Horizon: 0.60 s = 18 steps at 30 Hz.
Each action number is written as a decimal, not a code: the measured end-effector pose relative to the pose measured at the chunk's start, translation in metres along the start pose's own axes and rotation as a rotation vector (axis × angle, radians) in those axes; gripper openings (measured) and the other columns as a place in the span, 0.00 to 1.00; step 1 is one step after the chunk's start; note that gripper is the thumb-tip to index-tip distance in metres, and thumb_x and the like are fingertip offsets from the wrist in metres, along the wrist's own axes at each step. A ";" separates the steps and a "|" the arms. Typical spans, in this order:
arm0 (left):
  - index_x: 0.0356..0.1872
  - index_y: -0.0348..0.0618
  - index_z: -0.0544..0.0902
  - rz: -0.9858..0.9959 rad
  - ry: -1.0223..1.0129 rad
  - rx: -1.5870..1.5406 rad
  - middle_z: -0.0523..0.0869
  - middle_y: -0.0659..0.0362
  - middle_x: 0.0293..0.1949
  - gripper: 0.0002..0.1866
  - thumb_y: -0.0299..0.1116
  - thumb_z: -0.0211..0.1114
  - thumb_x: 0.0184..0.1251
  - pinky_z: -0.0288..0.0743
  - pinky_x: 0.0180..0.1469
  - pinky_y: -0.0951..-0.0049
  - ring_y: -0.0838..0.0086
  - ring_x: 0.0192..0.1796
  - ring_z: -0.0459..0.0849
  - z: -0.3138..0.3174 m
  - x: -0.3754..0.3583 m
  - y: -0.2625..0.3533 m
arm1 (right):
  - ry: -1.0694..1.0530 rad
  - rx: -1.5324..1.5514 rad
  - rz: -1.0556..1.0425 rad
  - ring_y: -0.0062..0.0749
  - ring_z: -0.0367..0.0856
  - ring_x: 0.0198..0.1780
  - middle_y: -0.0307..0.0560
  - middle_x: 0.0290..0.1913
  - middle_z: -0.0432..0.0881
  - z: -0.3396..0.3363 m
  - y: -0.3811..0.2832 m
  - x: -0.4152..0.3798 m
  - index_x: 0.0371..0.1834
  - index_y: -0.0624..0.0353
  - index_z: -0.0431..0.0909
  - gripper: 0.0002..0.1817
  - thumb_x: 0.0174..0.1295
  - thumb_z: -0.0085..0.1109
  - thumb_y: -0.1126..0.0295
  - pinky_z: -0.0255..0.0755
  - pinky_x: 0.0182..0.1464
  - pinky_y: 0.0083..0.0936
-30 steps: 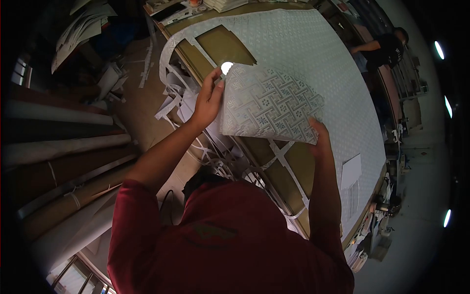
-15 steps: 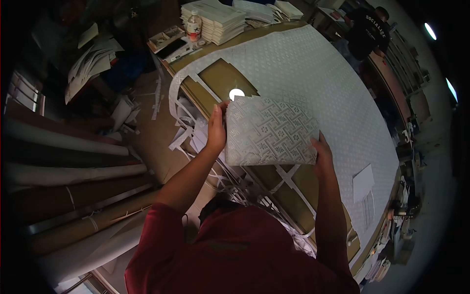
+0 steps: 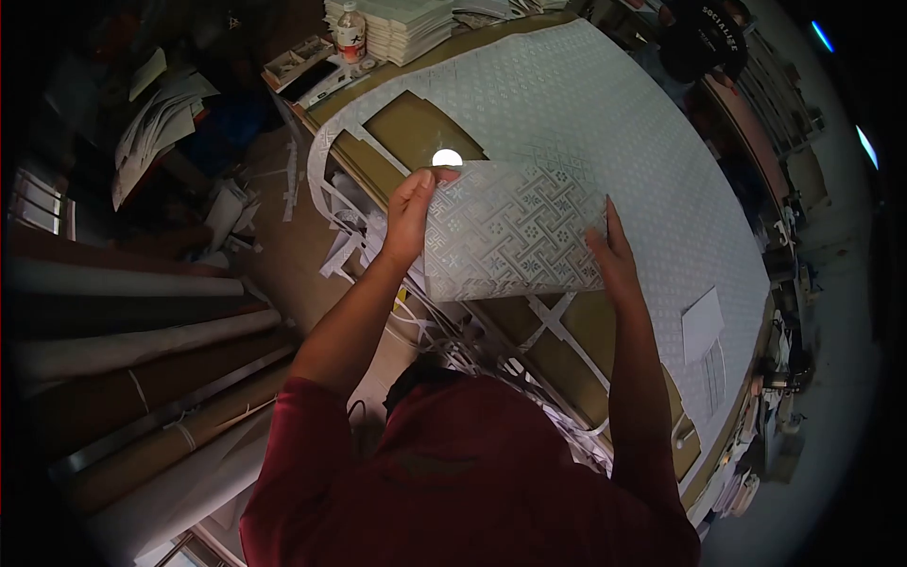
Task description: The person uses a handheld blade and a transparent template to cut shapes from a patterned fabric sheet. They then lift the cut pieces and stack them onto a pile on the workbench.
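A stack of silvery-white sheets (image 3: pixel 515 231) with a raised lattice and flower pattern is held up over the near side of the table. My left hand (image 3: pixel 409 215) pinches its upper left corner, thumb across the front. At the right edge, my right hand (image 3: pixel 614 260) grips the sheets between thumb and straightened fingers. Beneath and behind lies a large spread of similar patterned material (image 3: pixel 652 198), with pieces cut out of it. Brown board (image 3: pixel 425 128) shows through those openings.
A drink bottle (image 3: pixel 350 33) stands at the far left corner beside a paper stack (image 3: pixel 406 28). Long rolls (image 3: pixel 151 340) lie to the left. Offcut strips (image 3: pixel 463 354) hang at the near table edge. A white card (image 3: pixel 702 324) lies right. Another person (image 3: pixel 699 42) stands across the table.
My left hand has moved up to the corner of the sheets, its thumb now over the front. The right hand's fingers have straightened along the edge. The whole view has shifted slightly.
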<state>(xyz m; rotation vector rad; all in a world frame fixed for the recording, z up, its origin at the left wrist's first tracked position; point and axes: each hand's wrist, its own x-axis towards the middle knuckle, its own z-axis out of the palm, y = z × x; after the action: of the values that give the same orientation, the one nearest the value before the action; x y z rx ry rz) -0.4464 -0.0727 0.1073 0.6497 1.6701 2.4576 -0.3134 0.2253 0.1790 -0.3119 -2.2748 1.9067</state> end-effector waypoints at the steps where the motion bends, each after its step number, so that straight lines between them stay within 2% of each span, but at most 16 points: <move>1: 0.64 0.35 0.79 -0.008 0.006 0.035 0.85 0.54 0.53 0.30 0.54 0.45 0.85 0.73 0.62 0.72 0.72 0.54 0.82 0.000 0.001 0.000 | -0.006 -0.016 -0.001 0.40 0.65 0.76 0.57 0.80 0.62 0.000 0.001 0.002 0.85 0.65 0.47 0.40 0.74 0.56 0.71 0.58 0.76 0.31; 2: 0.64 0.35 0.79 -0.013 0.006 0.032 0.85 0.54 0.53 0.30 0.54 0.45 0.85 0.73 0.62 0.72 0.72 0.54 0.82 0.003 0.001 -0.002 | -0.004 -0.018 0.005 0.40 0.65 0.76 0.57 0.80 0.62 -0.002 0.004 0.003 0.85 0.65 0.47 0.40 0.74 0.56 0.71 0.58 0.76 0.31; 4: 0.60 0.35 0.81 0.064 0.257 -0.039 0.87 0.52 0.51 0.27 0.50 0.47 0.84 0.74 0.63 0.71 0.70 0.54 0.84 0.019 0.003 0.013 | 0.064 -0.094 -0.095 0.39 0.63 0.78 0.58 0.81 0.60 -0.003 0.011 0.005 0.85 0.65 0.47 0.40 0.74 0.55 0.71 0.57 0.77 0.30; 5: 0.60 0.35 0.81 0.060 0.255 -0.041 0.87 0.52 0.51 0.27 0.50 0.47 0.84 0.74 0.63 0.71 0.70 0.54 0.84 0.018 0.002 0.012 | 0.067 -0.095 -0.091 0.39 0.63 0.78 0.58 0.81 0.60 -0.004 0.012 0.004 0.85 0.65 0.47 0.40 0.74 0.55 0.71 0.57 0.77 0.30; 7: 0.58 0.34 0.81 0.029 0.104 -0.154 0.87 0.50 0.52 0.26 0.48 0.47 0.85 0.74 0.64 0.69 0.69 0.55 0.84 0.012 0.003 0.012 | 0.056 0.002 -0.021 0.39 0.61 0.79 0.59 0.81 0.60 -0.001 0.006 0.006 0.84 0.65 0.49 0.38 0.74 0.55 0.72 0.56 0.78 0.30; 10: 0.57 0.33 0.82 0.053 0.082 -0.077 0.88 0.48 0.54 0.26 0.47 0.45 0.86 0.74 0.65 0.68 0.68 0.56 0.85 0.004 0.003 0.000 | 0.068 -0.039 -0.005 0.41 0.61 0.79 0.59 0.81 0.60 0.000 0.003 0.006 0.83 0.66 0.52 0.35 0.76 0.53 0.71 0.55 0.78 0.31; 14: 0.54 0.34 0.82 0.010 0.181 -0.084 0.88 0.51 0.51 0.27 0.48 0.43 0.87 0.75 0.63 0.69 0.70 0.54 0.85 -0.001 0.000 -0.013 | 0.134 -0.052 -0.121 0.42 0.62 0.79 0.58 0.81 0.60 -0.016 0.039 0.013 0.82 0.67 0.54 0.33 0.78 0.52 0.69 0.56 0.79 0.33; 16: 0.52 0.34 0.83 -0.016 0.222 0.031 0.89 0.53 0.48 0.28 0.51 0.42 0.88 0.78 0.56 0.72 0.71 0.48 0.86 -0.006 -0.005 -0.022 | 0.126 -0.016 -0.188 0.42 0.62 0.80 0.57 0.81 0.61 -0.015 0.040 0.002 0.82 0.67 0.55 0.33 0.79 0.49 0.64 0.54 0.80 0.35; 18: 0.53 0.35 0.83 -0.104 0.203 -0.045 0.88 0.54 0.48 0.29 0.52 0.42 0.88 0.79 0.52 0.73 0.71 0.45 0.86 -0.012 -0.017 -0.041 | 0.149 0.012 -0.234 0.42 0.61 0.80 0.57 0.80 0.62 -0.019 0.044 -0.022 0.81 0.67 0.56 0.33 0.81 0.47 0.58 0.52 0.80 0.36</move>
<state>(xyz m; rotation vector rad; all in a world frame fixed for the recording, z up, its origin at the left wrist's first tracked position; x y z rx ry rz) -0.4419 -0.0724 0.0611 0.3076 1.6626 2.5500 -0.2846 0.2447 0.1391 -0.1707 -2.1003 1.7206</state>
